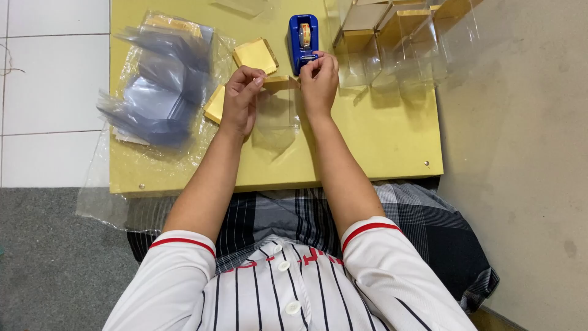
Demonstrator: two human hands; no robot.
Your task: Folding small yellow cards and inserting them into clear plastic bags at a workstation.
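Pulling tape at the blue tape dispenser with my right hand.
My left hand is pinching the clear gold-topped box between us; gold card pieces are lying just beyond.

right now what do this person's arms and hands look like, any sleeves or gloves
Both hands, left hand and right hand, are bare: no gloves, and no rings or watch that I can make out. Forearms are uncovered. The short white sleeves end above the elbow with a red band at the hem, part of a white, dark-pinstriped button-front jersey.
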